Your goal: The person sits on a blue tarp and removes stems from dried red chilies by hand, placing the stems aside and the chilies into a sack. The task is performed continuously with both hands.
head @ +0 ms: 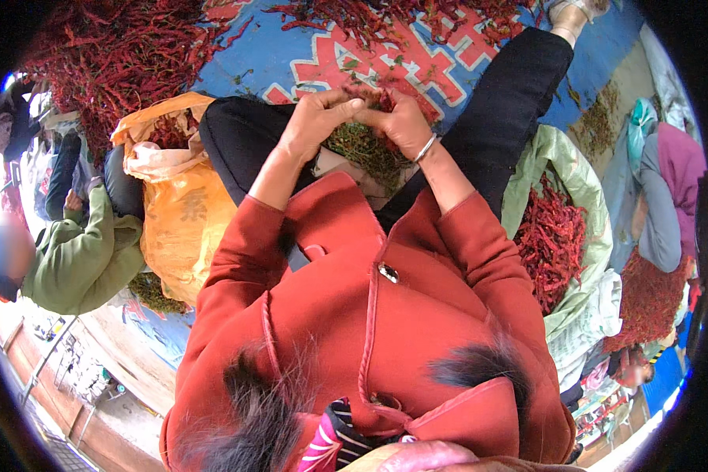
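Observation:
My left hand (324,115) and my right hand (402,118) meet in front of me, above a heap of green stems (369,147) between my legs. Dark red dried chilli peppers (379,101) show at the fingers of both hands; the fingertips are blurred, and how the peppers divide between the hands is unclear. A metal bangle (425,147) circles my right wrist. Beyond the hands lies a blue tarp (242,68) with large red and white characters, with loose chillies and leaf bits on it.
A large chilli pile (124,53) lies at the upper left. An orange woven sack (180,218) holding chillies stands at my left, a pale green sack (590,218) of chillies at my right. A person in green (88,248) sits at the left; another person (661,189) is at the far right.

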A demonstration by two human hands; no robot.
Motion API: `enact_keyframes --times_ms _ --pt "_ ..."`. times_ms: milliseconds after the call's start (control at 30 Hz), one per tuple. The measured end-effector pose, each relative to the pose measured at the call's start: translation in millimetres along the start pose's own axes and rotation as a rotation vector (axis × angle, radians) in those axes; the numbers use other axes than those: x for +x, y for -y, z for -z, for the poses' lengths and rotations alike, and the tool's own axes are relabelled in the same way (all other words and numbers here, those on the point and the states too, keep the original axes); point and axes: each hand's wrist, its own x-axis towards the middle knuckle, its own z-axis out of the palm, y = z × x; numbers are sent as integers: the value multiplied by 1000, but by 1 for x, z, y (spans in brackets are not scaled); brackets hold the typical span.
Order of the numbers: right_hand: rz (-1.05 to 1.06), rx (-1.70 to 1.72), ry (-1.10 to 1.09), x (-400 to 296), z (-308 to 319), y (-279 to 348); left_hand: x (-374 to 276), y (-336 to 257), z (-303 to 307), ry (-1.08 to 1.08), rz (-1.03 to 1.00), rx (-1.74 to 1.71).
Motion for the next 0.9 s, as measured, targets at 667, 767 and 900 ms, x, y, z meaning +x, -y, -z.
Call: enact_keyframes --times_ms 667,767,900 --pt "-237 587 -173 20 42 -24 187 57 161 -492 -360 1177" --pt "-251 587 -260 14 49 -24 192 65 132 -475 -221 1252" --pt "-242 665 -179 24 48 -27 141 68 90 -356 -85 932"
